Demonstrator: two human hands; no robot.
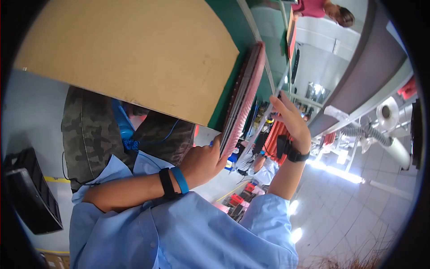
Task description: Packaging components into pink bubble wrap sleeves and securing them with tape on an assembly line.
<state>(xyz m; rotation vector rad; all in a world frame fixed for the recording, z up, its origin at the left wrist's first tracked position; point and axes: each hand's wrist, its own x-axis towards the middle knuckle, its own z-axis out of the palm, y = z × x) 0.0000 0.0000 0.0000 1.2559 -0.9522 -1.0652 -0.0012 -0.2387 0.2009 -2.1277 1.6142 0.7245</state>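
Note:
My left hand (202,165), with black and blue bands at its wrist, is closed around the near end of a thin stack of dark grey sheets (237,96). Pink bubble wrap (251,94) covers one side of the stack, which stands on edge over a green surface (226,101). What the grey sheets are I cannot make out. Wearing a black watch, my right hand (292,120) is raised beside a metal rail (274,96). Its fingers are apart and hold nothing; whether they touch the rail is unclear.
A large brown cardboard sheet (134,54) lies on the green surface. Left of me is a black crate (33,190) on the floor. Other people work beyond, one in a dark red top (310,8). A grey duct hose (369,133) and a white roll (386,113) are at the right.

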